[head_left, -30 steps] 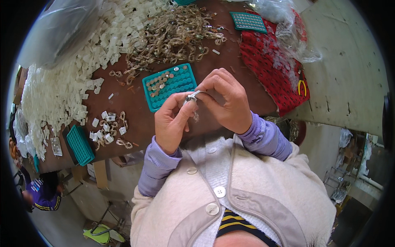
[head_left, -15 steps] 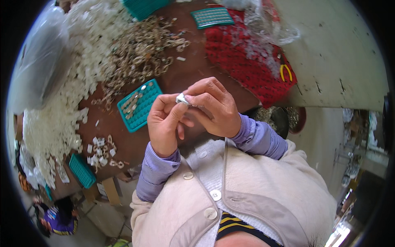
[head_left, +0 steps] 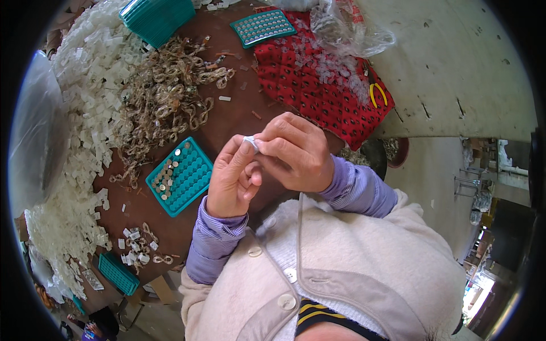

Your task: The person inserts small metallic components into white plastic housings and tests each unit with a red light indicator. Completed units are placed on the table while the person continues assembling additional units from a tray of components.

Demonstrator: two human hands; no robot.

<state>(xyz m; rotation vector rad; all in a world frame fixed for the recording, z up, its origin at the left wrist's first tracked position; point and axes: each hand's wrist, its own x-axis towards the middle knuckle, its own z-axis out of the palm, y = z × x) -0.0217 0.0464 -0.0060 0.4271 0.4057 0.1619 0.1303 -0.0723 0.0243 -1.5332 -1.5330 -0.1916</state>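
A small white piece [head_left: 250,142] is pinched between the fingertips of both hands; its exact kind I cannot make out. My left hand [head_left: 230,176] is closed, thumb and forefinger on the piece, the other fingers curled. My right hand [head_left: 298,152] is also closed, with thumb and forefinger at the piece's other side. Just left of the hands lies a teal dimpled tray [head_left: 195,181], with several round silver and tan discs [head_left: 166,177] at its left side.
Tangled tan loops of cord [head_left: 162,94] and a broad heap of translucent white pieces [head_left: 85,108] cover the left. Stacked teal trays [head_left: 156,20], a filled teal tray [head_left: 261,28], red cloth [head_left: 318,94] and yellow-handled pliers [head_left: 377,95] lie farther off. Small white parts [head_left: 135,244] lie near left.
The view has shifted, so the table things sit differently in it. Both hands stay pinched together at the white piece, which has turned slightly; my left fingers are curled in more.
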